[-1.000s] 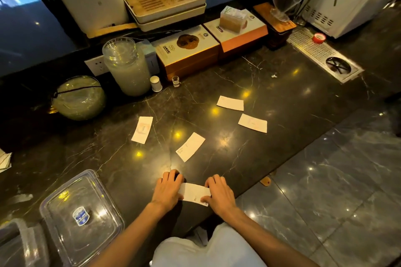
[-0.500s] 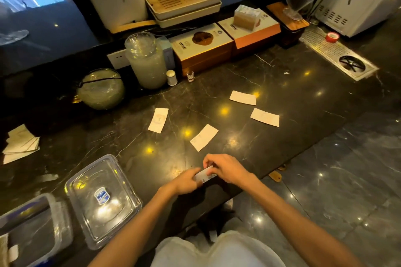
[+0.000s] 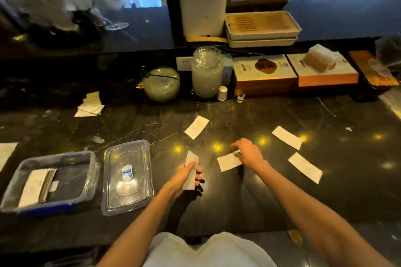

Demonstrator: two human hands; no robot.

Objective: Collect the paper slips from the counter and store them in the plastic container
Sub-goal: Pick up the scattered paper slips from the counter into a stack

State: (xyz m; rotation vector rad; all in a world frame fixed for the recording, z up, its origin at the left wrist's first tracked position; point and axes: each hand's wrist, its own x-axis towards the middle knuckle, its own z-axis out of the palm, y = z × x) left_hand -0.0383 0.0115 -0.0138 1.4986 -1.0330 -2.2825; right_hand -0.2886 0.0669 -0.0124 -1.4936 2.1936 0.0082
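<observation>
L hand [image 3: 184, 176] fingers gripping thin rectangular slip [image 3: 191, 172], R hand [image 3: 247, 153] fingers pinching flat slip [image 3: 227, 161], glossy marble counter [image 3: 249, 197]

Four paper slips [image 3: 196, 127] are lying loose on the counter; one more is sitting in the left hand [image 3: 184, 174]; two boxes [image 3: 263, 73] are standing far right.

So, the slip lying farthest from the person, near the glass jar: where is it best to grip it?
That slip lies flat and alone on the counter, so probably pinch its near short end, coming from the person's side; a fingertip may first need to lift that edge.
</observation>
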